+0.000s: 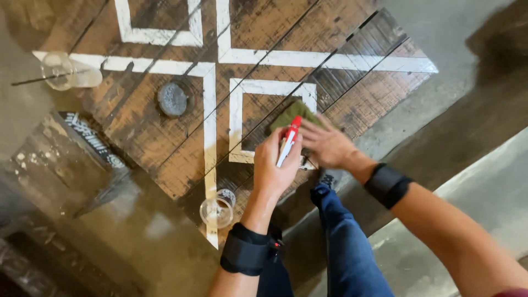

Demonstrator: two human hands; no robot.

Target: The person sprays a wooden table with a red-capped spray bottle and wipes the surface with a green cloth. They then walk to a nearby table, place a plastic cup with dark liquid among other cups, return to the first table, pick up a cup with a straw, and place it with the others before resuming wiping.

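So the left hand [273,165] has its fingers wrapped round a red-and-white marker [289,141], right over the dark wood panel [165,126] with white stripes. Right hand [325,146] presses flat, fingers spread, on an olive cloth [291,114].
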